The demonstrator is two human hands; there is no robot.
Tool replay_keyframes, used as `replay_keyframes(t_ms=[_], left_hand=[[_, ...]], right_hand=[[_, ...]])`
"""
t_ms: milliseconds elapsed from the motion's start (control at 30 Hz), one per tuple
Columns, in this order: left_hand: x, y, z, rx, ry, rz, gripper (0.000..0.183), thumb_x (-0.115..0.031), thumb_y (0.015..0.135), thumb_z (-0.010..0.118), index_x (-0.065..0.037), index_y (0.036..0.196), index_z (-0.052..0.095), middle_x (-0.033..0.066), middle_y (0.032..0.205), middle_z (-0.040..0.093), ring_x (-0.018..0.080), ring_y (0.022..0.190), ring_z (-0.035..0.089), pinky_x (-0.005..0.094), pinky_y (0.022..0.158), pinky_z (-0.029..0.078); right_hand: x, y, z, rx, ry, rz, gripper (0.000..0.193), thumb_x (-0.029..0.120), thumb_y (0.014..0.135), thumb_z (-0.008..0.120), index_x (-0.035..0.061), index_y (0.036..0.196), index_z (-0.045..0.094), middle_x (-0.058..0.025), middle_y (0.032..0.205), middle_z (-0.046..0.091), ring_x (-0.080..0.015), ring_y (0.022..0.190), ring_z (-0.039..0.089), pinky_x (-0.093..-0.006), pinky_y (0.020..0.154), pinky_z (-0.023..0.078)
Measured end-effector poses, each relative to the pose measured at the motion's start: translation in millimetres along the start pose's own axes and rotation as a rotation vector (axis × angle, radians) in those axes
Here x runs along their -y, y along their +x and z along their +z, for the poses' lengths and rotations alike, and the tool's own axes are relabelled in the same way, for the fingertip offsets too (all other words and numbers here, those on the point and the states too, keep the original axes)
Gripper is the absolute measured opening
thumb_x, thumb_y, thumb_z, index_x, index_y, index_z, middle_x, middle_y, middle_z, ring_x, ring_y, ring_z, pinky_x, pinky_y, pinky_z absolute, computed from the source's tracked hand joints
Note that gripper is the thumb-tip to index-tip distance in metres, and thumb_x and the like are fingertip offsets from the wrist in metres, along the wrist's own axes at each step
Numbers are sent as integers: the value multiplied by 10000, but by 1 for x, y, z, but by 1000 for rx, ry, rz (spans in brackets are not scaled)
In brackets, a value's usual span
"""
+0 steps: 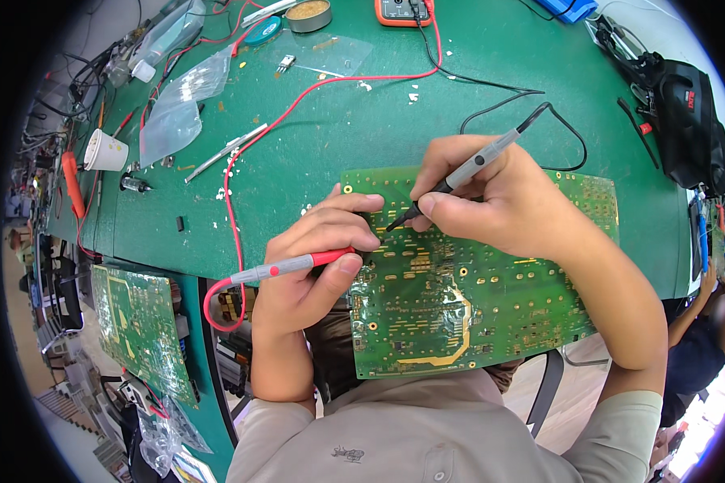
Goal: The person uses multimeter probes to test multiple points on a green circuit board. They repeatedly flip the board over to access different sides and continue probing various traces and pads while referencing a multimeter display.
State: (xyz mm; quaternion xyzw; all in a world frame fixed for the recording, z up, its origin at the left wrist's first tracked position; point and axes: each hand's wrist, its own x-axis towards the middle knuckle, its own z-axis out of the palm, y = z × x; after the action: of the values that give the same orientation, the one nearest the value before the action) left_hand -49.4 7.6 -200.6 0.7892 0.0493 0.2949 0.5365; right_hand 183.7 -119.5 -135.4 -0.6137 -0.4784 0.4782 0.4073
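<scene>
A large green circuit board (491,314) lies before me, its near edge reaching past the table toward my lap. My right hand (491,197) is closed around a grey and black test probe (479,161), whose dark tip points down at the board's upper left area. Between the fingers of my left hand (318,241) sits a grey and red test probe (282,267); its tip is hidden behind the fingers. That hand also rests at the board's left edge. Red and black leads run from the probes to an orange multimeter (403,11) at the far edge.
A second circuit board (141,326) lies at the left. Beyond it are a white cup (105,150), clear plastic bags (189,101) and a round tin (308,14). A black bag (685,121) stands at the far right. Another person (705,346) is at the right edge.
</scene>
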Motion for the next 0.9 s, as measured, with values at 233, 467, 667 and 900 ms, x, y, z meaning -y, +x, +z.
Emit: replay_keyframes(t_ms=[233, 467, 667, 900], left_hand=[[-1, 3, 1, 6, 8, 9, 160, -150, 955, 691, -29, 1035, 759, 127, 1019, 747, 361, 1226, 676, 586, 1175, 369], [-14, 4, 8, 3, 172, 57, 122, -109, 935, 697, -32, 1014, 747, 128, 993, 723, 377, 1212, 681, 584, 1137, 425], [-30, 14, 7, 39, 211, -37, 111, -49, 898, 715, -26, 1005, 737, 147, 1009, 720, 372, 1151, 694, 510, 1060, 499], [-31, 20, 7, 54, 252, -8, 123, -28, 883, 705, -18, 1003, 734, 152, 1034, 730, 353, 1127, 696, 472, 1005, 530]], right_hand=[[2, 0, -3, 35, -18, 29, 101, 71, 960, 682, -24, 983, 656, -47, 902, 689, -143, 885, 752, -263, 739, 589], [-3, 1, -1, 20, -3, -25, 86, 58, 947, 687, -19, 975, 660, -52, 901, 700, -144, 890, 753, -272, 759, 600], [1, 4, 3, -15, 25, -99, 330, 97, 887, 692, -99, 634, 611, -58, 855, 679, -110, 605, 521, -308, 560, 437], [1, 0, 3, -23, 22, -67, 169, 134, 905, 700, -21, 840, 685, -45, 647, 636, -73, 570, 535, -287, 539, 429]])
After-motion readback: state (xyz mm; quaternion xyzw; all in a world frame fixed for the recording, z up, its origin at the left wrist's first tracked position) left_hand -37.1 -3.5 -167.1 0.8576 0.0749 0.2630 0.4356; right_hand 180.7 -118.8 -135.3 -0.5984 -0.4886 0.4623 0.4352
